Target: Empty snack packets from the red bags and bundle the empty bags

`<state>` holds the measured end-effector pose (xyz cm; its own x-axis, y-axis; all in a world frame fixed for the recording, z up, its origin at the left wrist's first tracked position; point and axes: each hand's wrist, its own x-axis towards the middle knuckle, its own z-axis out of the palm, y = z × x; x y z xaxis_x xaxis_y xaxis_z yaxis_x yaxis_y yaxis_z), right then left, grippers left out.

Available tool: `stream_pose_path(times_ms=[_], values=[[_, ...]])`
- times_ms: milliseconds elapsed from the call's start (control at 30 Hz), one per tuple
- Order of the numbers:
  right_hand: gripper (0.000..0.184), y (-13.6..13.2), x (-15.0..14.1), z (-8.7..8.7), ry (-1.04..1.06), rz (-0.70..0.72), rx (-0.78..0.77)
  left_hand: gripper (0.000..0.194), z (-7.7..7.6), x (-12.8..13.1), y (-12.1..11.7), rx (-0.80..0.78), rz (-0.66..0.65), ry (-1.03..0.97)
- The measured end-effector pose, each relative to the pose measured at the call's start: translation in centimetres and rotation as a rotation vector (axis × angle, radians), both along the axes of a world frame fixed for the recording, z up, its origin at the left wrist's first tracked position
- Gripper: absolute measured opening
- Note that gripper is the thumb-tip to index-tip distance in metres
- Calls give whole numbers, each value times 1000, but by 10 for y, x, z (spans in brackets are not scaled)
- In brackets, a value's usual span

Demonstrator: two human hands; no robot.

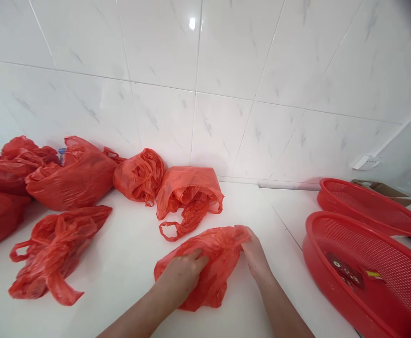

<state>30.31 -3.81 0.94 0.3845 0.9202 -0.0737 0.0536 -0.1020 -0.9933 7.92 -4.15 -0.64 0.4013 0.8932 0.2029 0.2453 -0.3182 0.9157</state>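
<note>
A crumpled red plastic bag (216, 267) lies on the white table in front of me. My right hand (253, 249) holds its upper right edge, the fingertips partly covered by the thin plastic. On the bag's near left side is my left hand (186, 274), its fingers curled into the folds and the tips hidden. What is inside this bag does not show. Just behind it sits another red bag (191, 192) with a loop handle hanging forward.
Several filled red bags (75, 178) line the wall at left, and a knotted red bag (56, 253) lies nearer. On the right stand two red mesh baskets, the near basket (313, 263) with small packets (346, 270) inside and the far basket (323, 199) behind it.
</note>
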Motion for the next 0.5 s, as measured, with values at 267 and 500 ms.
stream_pose_path(times_ms=[267, 500], values=[[18, -27, -15, 15, -475, -300, 276, 59, 7, -5, 4, 129, 120, 224], [9, -47, -54, 12, -749, 275, 570, 19, 22, 2, 1, 254, 18, 320]])
